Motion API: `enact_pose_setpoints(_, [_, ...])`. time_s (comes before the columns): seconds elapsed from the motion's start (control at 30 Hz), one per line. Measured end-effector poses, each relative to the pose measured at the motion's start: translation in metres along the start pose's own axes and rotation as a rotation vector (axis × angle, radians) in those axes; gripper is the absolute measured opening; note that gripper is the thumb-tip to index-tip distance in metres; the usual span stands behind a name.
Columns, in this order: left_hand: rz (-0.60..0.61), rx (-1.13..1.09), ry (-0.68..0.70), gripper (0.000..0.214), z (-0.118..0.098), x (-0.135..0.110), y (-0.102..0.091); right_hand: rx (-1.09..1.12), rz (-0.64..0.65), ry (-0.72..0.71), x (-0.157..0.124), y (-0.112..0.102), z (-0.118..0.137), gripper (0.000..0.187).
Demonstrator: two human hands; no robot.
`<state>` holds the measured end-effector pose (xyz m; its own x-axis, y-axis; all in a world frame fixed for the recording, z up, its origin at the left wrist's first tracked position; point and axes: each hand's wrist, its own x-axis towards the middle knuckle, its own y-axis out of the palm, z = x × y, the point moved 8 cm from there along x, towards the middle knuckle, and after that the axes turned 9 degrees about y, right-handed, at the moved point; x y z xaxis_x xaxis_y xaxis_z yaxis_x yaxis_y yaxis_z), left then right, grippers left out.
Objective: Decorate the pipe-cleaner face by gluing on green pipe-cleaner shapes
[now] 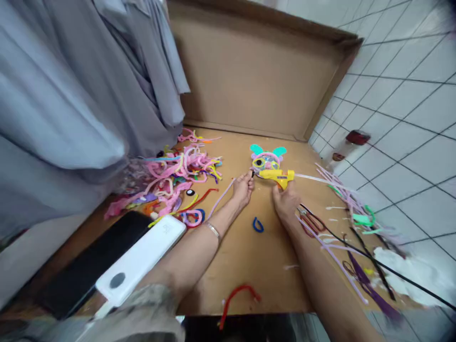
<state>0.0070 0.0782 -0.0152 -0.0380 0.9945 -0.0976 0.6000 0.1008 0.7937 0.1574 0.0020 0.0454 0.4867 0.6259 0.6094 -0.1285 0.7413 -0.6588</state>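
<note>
My right hand (286, 202) is wrapped round the grip of a yellow hot glue gun (280, 175). A clear glue stick (313, 178) sticks out of its back end. The gun's nozzle points left, close to my left hand (243, 189), whose fingertips pinch a small black piece (253, 174). Too little of that piece shows to tell its kind. Just beyond the gun lies a pipe-cleaner animal face (259, 162) with teal ears, a pink and purple outline and yellow-ringed eyes. The gun covers its lower part.
Tangled pipe cleaners (171, 173) are heaped at left. A white power bank (142, 259) and a black slab (96, 261) lie nearer. Blue (258, 225) and red (237, 298) pipe-cleaner pieces lie in front. Scissors (311, 222), a black cable (377, 260) and lilac stems (349, 202) are at right.
</note>
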Motion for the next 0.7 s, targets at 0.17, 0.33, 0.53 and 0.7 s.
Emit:
enact_pose_setpoints(0.17, [0.021, 0.007, 0.004, 0.034, 0.0001, -0.0011, -0.0006, 0.015, -0.024, -0.03, -0.0002, -0.0023, 0.0023, 0.042])
enact_pose_setpoints(0.33, [0.016, 0.0, 0.007, 0.035, -0.0011, -0.0015, 0.0011, 0.025, -0.025, -0.034, 0.0002, -0.0032, 0.0039, 0.042])
enact_pose_setpoints(0.53, [0.015, -0.002, 0.008, 0.035, -0.0023, -0.002, 0.0014, 0.029, 0.001, -0.012, 0.0014, -0.001, 0.0009, 0.038])
enact_pose_setpoints(0.7, [-0.004, -0.002, -0.003, 0.036, -0.0019, -0.0015, 0.0, 0.021, 0.001, -0.003, 0.0014, -0.001, -0.0004, 0.038])
